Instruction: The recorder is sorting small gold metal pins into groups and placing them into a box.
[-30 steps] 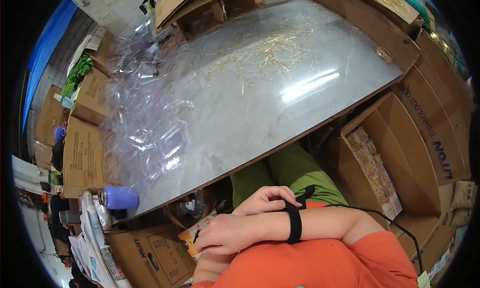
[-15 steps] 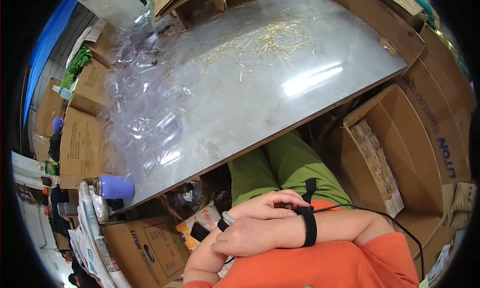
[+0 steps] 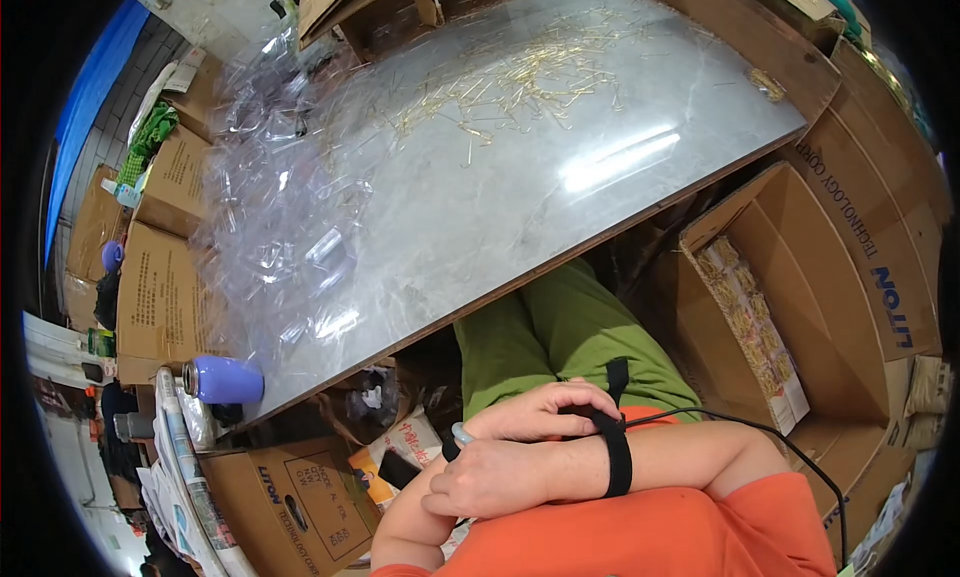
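Observation:
My forearms cross in front of my orange top, above my green trousers. My left hand (image 3: 548, 409) reaches over to my right wrist, its fingers closed on the black wrist strap (image 3: 617, 459) there. A dark cable (image 3: 740, 418) runs off to the right from that strap. Lying against my left wrist, my right hand (image 3: 492, 480) has its fingers curled, and their tips are partly hidden. A pale grey band-like thing (image 3: 461, 433) shows by its thumb side, beside a black strap on the left wrist. Neither hand touches the grey table (image 3: 470, 237).
Thin gold-coloured wire hooks (image 3: 530, 82) are scattered over the table's far side. Clear plastic pieces (image 3: 275, 197) heap on its left, near a purple cup (image 3: 228, 379). Cardboard boxes (image 3: 165, 292) stand left; an open carton (image 3: 820, 277) holding gold-coloured bundles is right.
The view has shifted slightly, so the table and boxes sit a little further left. Both hands keep nearly the same pose, the left still at the right wrist's strap.

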`<state>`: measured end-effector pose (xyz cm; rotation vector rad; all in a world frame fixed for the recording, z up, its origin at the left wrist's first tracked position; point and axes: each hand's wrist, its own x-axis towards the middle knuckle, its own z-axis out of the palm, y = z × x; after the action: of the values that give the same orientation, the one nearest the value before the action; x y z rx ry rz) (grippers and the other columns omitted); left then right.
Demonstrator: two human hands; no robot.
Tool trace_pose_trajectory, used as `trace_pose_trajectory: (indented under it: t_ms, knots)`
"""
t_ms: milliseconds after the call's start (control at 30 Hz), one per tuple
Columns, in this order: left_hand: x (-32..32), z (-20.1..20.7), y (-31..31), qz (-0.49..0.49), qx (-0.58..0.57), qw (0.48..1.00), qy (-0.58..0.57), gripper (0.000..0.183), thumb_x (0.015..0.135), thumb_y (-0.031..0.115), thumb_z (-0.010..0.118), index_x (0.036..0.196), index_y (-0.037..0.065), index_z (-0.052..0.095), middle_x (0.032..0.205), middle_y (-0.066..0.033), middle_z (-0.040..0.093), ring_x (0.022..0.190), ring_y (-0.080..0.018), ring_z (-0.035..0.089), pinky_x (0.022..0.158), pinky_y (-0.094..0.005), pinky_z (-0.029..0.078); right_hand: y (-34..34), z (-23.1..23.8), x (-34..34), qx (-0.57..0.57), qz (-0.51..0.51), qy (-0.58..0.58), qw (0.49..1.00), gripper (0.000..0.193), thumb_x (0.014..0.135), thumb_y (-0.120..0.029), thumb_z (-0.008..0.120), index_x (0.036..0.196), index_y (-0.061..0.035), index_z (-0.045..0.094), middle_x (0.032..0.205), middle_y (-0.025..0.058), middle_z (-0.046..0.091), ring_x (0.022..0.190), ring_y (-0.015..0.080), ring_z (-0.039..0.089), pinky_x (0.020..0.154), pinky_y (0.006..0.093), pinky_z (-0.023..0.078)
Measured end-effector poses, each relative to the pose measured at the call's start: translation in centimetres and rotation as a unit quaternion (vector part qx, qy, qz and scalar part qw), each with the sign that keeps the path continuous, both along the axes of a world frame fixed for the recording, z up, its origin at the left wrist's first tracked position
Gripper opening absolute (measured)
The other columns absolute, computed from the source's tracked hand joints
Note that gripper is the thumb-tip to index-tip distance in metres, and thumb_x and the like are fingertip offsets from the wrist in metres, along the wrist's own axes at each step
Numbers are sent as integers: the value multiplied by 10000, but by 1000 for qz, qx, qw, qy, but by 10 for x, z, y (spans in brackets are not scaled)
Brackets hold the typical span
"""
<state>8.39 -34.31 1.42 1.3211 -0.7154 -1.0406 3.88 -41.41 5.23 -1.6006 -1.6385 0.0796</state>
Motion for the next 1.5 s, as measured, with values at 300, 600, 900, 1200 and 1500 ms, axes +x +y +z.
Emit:
trace_pose_trajectory:
  t_ms: [300,600,900,1200,1500]
  knots:
    - [5,5,0,-48,-42,998,-28,460,898,89,613,1357,79,636,1317,-72,554,1198,-191,509,990,-296,421,1,-8,-5,7,27,-24,999,143,842,-159,598,768,-38,612,770,93,665,684,242,695,579,385,541]
    - [9,-6,-1,-66,-43,996,-50,450,875,118,651,1323,92,621,1181,-44,519,1035,-163,503,865,-275,422,0,1,-4,0,28,-9,1000,148,848,-162,594,785,-28,609,770,94,665,682,252,691,575,391,535]
    - [7,9,-7,-62,-5,990,-130,367,907,184,698,1251,77,628,1059,-33,514,937,-146,513,791,-267,425,2,0,-11,8,11,-46,999,148,807,-167,611,850,-46,539,802,64,586,656,194,647,503,344,510]
    - [-3,10,-3,-1,-8,998,-65,301,907,130,668,1201,67,661,1038,-28,528,924,-132,517,781,-261,435,0,6,-10,-12,12,-40,999,100,869,-149,595,824,-62,619,764,76,684,690,242,701,582,379,538]
    - [3,18,-9,-33,16,994,-105,309,909,147,686,1206,68,669,985,-34,511,877,-134,516,725,-270,426,1,5,-11,0,13,-27,1000,104,857,-151,595,803,-63,610,740,69,665,659,232,691,556,385,530]
